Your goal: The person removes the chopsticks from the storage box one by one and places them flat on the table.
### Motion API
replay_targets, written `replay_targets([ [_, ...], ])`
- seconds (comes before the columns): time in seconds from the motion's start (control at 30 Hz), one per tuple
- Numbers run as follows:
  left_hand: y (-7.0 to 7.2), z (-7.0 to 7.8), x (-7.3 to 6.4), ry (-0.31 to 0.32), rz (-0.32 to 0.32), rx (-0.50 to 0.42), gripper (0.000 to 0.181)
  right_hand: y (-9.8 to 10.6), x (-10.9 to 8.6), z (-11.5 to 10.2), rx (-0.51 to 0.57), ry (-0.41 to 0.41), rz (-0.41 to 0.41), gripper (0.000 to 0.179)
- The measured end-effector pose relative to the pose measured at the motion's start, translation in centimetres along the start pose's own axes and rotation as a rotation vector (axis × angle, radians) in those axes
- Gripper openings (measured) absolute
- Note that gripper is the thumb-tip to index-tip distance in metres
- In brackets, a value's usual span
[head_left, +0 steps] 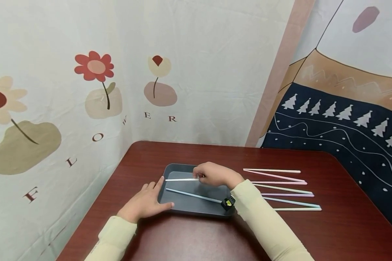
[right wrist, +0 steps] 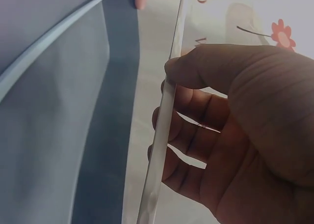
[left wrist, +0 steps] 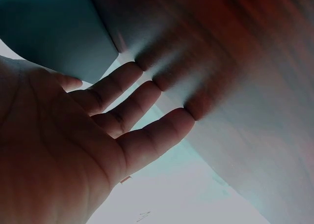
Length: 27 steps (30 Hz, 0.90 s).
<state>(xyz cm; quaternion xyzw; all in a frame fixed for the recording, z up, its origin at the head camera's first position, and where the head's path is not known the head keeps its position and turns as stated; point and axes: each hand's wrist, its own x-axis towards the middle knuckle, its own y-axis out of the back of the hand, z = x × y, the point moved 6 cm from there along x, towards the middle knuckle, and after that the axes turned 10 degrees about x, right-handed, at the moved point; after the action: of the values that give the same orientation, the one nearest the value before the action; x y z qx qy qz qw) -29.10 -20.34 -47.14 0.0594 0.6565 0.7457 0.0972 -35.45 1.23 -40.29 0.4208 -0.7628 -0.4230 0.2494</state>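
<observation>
My right hand (head_left: 217, 174) is over the far side of a dark grey tray (head_left: 186, 204), pinching a thin, straw-like white stick (right wrist: 159, 150) between thumb and fingers. From the fingers the stick points left, across the tray in the head view. A light blue stick (head_left: 192, 195) lies slanted on the tray floor, nearer the front. At the tray's left end is my left hand (head_left: 143, 203), its fingers spread and fairly straight, with fingertips and thumb right at the rim. The left wrist view shows the fingertips against the tabletop beside the tray.
Several pastel sticks (head_left: 287, 195) in pink, green, purple, blue and cream lie in a loose zigzag right of the tray, partly behind my right sleeve (head_left: 264, 217). The reddish-brown table (head_left: 170, 239) meets a printed cloth (head_left: 215, 72) at its back and left.
</observation>
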Motion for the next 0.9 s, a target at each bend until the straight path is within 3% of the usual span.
replay_targets([
  [0.43,0.2,0.1,-0.2,-0.005,-0.001,-0.017,0.115,1.7,-3.2,1.2,0.006,-0.041,0.075,0.022],
  [0.67,0.1,0.1,-0.1,-0.006,-0.009,-0.013,0.115,2.4,-6.4,2.9,0.051,-0.164,0.107,0.023],
  [0.9,0.1,0.1,-0.1,-0.004,-0.013,-0.008,0.116,2.6,-10.2,5.1,0.055,-0.195,0.144,0.019],
])
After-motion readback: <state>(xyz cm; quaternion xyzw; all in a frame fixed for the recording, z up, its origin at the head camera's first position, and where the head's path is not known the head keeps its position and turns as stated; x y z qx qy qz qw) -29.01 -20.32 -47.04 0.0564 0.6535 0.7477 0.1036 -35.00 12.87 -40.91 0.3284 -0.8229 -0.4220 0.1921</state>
